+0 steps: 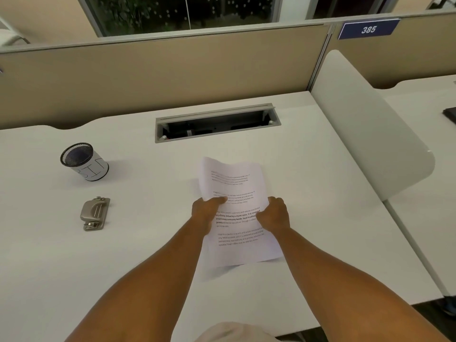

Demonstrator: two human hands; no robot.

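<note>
I'm working over the white desk [308, 169]. The printed paper [237, 183] is hanging between my fingers, its near end seemingly raised off the surface and its far end waving beyond them. It's looking light, floppy and quick to crease, so I'm judging the side edges mid-length the best hold. My left hand [206, 211] is pinching the left edge, thumb lying on top, and my right hand [275, 214] is curling round the right edge. The hole punch [95, 213] is sitting well left of my left fingers.

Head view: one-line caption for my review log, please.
A printed sheet gripped by the left hand and right hand over a white desk; hole punch and mesh cup at left.
</note>
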